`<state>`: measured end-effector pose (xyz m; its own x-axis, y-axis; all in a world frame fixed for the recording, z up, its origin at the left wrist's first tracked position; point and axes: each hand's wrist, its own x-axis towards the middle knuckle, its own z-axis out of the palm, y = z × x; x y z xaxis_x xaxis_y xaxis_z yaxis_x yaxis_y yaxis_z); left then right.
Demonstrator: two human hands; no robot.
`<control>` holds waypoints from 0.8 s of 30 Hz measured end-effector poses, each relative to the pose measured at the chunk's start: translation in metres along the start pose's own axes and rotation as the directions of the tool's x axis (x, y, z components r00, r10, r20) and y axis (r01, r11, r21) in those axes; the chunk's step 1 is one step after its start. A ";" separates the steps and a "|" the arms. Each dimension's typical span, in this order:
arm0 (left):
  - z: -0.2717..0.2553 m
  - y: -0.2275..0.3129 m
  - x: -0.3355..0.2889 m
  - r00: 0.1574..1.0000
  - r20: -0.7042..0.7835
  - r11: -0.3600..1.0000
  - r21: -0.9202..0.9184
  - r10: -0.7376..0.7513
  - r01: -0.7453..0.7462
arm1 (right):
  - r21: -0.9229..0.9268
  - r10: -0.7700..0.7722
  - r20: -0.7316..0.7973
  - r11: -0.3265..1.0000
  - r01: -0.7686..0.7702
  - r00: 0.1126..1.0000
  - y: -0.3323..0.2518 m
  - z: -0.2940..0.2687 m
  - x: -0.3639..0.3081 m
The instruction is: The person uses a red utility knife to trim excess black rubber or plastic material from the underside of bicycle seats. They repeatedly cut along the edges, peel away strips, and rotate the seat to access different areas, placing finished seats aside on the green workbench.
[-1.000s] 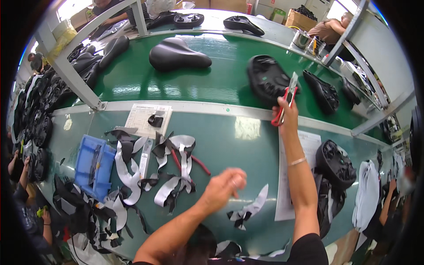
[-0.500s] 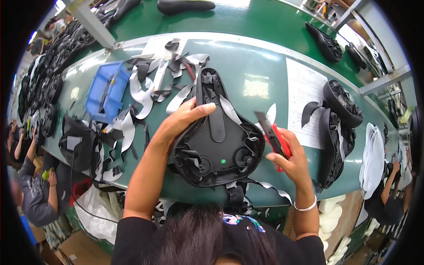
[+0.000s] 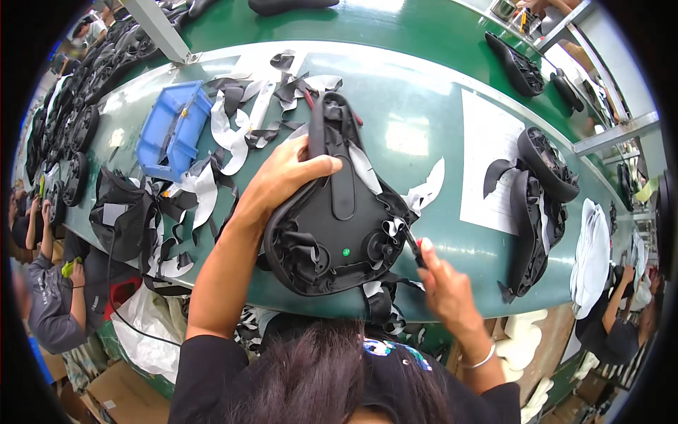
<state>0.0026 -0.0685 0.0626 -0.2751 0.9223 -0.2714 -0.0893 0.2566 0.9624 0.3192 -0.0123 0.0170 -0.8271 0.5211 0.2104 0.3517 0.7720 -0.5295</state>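
Note:
A black bicycle saddle point(image 3: 321, 244) lies underside up in front of me, its narrow nose pointing away. My left hand point(image 3: 293, 173) grips its left edge near the nose, the thumb lying over the inner base. In my right hand point(image 3: 452, 293) is a red and black utility knife point(image 3: 417, 256). Its blade reaches the right rim of the saddle, beside folded cover material; whether it touches is hard to tell. A white and black cover offcut point(image 3: 426, 187) sticks out from the right edge. Further black and white trimmings point(image 3: 378, 300) lie at the wide rear end.
A blue plastic bin point(image 3: 171, 131) stands at the left, with scraps point(image 3: 229, 134) strewn around it. To the right, two saddles point(image 3: 530, 233) rest by a printed sheet point(image 3: 487, 162). Light fabric pieces point(image 3: 592, 254) hang over the right edge. Other people work at both sides.
My right hand has moved down and inward, bringing the knife from beside the saddle to its right rim. The saddle has shifted slightly left and away, with my left hand still on it.

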 end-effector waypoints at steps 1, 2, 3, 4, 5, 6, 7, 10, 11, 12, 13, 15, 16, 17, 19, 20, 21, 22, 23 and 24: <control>0.003 -0.003 -0.008 0.999 -0.036 0.999 -0.034 -0.008 0.007 | 0.038 0.057 -0.028 0.998 -0.056 0.998 -0.009 0.007 -0.009; 0.005 -0.001 -0.015 0.996 -0.081 1.000 -0.021 -0.023 0.021 | 0.004 0.126 0.014 0.992 -0.126 0.992 -0.019 0.006 -0.015; 0.007 -0.004 -0.019 0.995 -0.094 0.999 -0.033 -0.021 0.018 | 0.040 0.132 -0.015 0.991 -0.131 0.991 -0.023 0.008 -0.021; 0.008 -0.007 -0.023 0.994 -0.109 0.999 -0.045 -0.020 0.015 | 0.076 0.138 -0.044 0.988 -0.134 0.989 -0.026 0.011 -0.027; 0.008 -0.008 -0.027 0.991 -0.131 0.998 -0.062 -0.005 -0.003 | 0.104 0.131 -0.075 0.987 -0.122 0.989 -0.027 0.011 -0.027; 0.005 -0.009 -0.030 0.992 -0.125 0.997 -0.083 0.000 -0.011 | 0.212 0.201 -0.064 0.960 -0.184 0.977 -0.024 0.006 -0.024; 0.002 -0.012 -0.035 0.990 -0.142 0.994 -0.108 -0.006 -0.009 | 0.318 0.272 -0.054 0.917 -0.242 0.961 -0.021 0.001 -0.021; -0.007 -0.031 -0.051 0.984 -0.172 0.974 -0.227 -0.046 0.006 | 0.614 0.422 -0.075 0.734 -0.291 0.904 -0.020 -0.010 -0.001; -0.009 -0.043 -0.058 0.939 -0.342 0.998 -0.052 0.018 -0.038 | 0.712 0.383 -0.090 0.670 -0.210 0.919 -0.020 -0.009 0.008; -0.008 -0.056 -0.061 0.865 -0.490 0.989 0.135 0.112 -0.051 | 0.767 0.362 -0.072 0.615 -0.181 0.929 -0.029 -0.006 0.021; -0.010 -0.065 -0.065 0.763 -0.606 0.948 0.316 0.222 -0.025 | 0.817 0.338 -0.051 0.555 -0.155 0.940 -0.039 -0.004 0.033; 0.000 -0.040 -0.077 0.697 -0.444 0.708 0.695 0.563 -0.129 | 0.852 0.214 -0.059 0.520 -0.062 0.975 -0.054 0.009 0.056; 0.003 -0.028 -0.084 0.802 -0.279 0.757 0.582 0.528 -0.296 | 0.850 0.101 -0.013 0.526 -0.042 0.995 -0.065 0.015 0.070; 0.007 -0.020 -0.092 0.861 -0.091 0.803 0.419 0.501 -0.423 | 0.845 -0.011 0.041 0.534 -0.028 0.999 -0.078 0.017 0.083; 0.026 -0.035 -0.104 0.986 -0.082 0.946 -0.279 0.145 -0.163 | 0.636 -0.222 0.092 0.764 0.114 0.971 -0.102 0.021 0.116; 0.028 -0.037 -0.097 0.914 -0.330 0.881 -0.326 0.235 -0.344 | 0.466 -0.317 0.082 0.850 0.244 0.945 -0.108 0.021 0.134; 0.014 -0.043 -0.102 0.905 -0.388 0.817 -0.456 0.174 -0.353 | 0.360 -0.407 0.036 0.857 0.368 0.913 -0.096 0.028 0.159; 0.000 -0.049 -0.103 0.895 -0.430 0.725 -0.578 0.118 -0.374 | 0.434 -0.301 -0.014 0.857 0.277 0.953 -0.087 0.028 0.183; -0.010 -0.041 -0.109 0.880 -0.456 0.686 -0.598 0.134 -0.414 | 0.168 -0.199 -0.089 0.963 0.212 0.976 -0.067 0.036 0.213; -0.013 -0.040 -0.112 0.857 -0.503 0.714 -0.559 0.111 -0.421 | 0.030 -0.242 -0.143 0.968 0.248 0.960 -0.053 0.046 0.241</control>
<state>0.0248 -0.1862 0.0542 -0.7270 0.6739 -0.1315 -0.4834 -0.3663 0.7951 0.0813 0.0557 0.0580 -0.8164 0.3654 0.4471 0.1216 0.8658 -0.4854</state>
